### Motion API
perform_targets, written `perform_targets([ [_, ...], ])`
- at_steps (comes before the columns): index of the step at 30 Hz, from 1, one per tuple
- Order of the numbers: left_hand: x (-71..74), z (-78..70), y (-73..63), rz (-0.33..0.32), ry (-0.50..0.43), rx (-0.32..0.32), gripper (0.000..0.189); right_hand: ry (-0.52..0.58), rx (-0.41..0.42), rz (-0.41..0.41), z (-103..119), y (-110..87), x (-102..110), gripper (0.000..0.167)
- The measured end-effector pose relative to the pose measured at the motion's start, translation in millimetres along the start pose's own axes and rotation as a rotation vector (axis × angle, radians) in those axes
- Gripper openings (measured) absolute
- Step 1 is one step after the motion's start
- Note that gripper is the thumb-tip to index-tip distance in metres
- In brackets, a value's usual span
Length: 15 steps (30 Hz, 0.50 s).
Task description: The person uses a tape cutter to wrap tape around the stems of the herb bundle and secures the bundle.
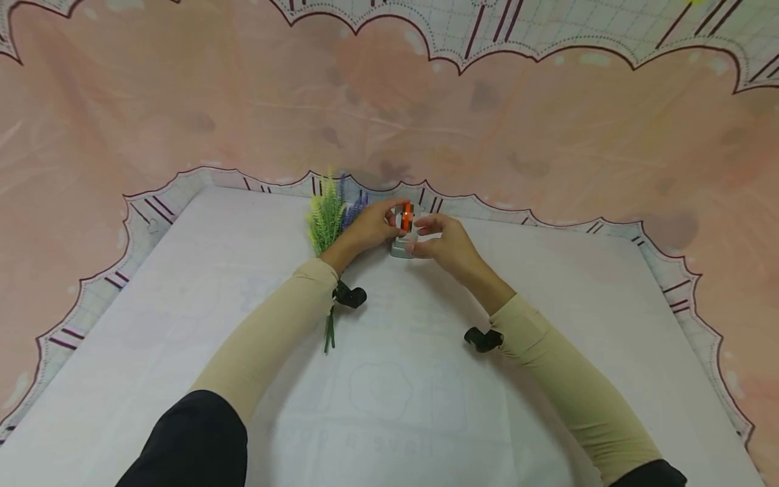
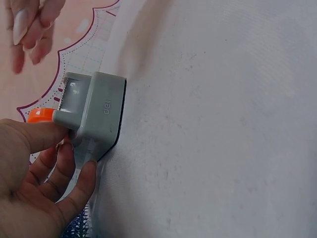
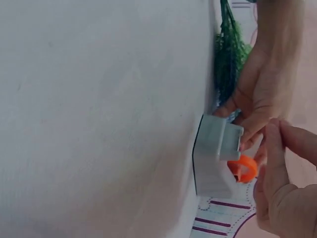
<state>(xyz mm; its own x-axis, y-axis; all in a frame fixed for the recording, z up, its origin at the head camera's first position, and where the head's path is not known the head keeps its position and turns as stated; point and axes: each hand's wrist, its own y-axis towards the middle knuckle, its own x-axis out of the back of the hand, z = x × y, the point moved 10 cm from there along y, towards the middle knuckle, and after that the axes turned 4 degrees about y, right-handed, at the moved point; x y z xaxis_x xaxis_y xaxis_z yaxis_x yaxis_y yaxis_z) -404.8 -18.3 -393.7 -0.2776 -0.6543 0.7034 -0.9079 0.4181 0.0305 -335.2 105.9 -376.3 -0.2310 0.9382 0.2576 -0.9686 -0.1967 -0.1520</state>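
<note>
A grey tape dispenser (image 2: pixel 104 106) with an orange hub (image 1: pixel 407 216) stands on the white tabletop near its far edge. My left hand (image 1: pixel 371 226) holds the dispenser from the left, thumb near the hub and fingers along its side in the left wrist view. Just right of it is my right hand (image 1: pixel 447 247). In the right wrist view this hand's thumb and index fingertips (image 3: pixel 273 130) come together beside the dispenser; whether clear tape lies between them cannot be made out. Artificial flowers (image 1: pixel 325 220), yellow-green and purple, lie left of the dispenser, partly behind the left forearm.
The white tabletop (image 1: pixel 389 379) spreads between the forearms and to both sides. A scalloped, patterned cloth border (image 1: pixel 681 291) hangs around the table edge. Flower stems (image 1: pixel 329 331) point toward the near side. Each wrist carries a small black camera (image 1: pixel 483 339).
</note>
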Motion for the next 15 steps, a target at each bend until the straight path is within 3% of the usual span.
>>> perform_targets([
  [6, -1.2, 0.8, 0.1, 0.001, 0.023, -0.002, 0.072, 0.212, -0.151, 0.021, -15.9, 1.0, -6.0, 0.06],
  [15, -0.1, 2.5, -0.2, 0.002, 0.022, -0.008, 0.071, 0.235, -0.266, 0.047, -30.1, -0.7, -10.0, 0.055],
])
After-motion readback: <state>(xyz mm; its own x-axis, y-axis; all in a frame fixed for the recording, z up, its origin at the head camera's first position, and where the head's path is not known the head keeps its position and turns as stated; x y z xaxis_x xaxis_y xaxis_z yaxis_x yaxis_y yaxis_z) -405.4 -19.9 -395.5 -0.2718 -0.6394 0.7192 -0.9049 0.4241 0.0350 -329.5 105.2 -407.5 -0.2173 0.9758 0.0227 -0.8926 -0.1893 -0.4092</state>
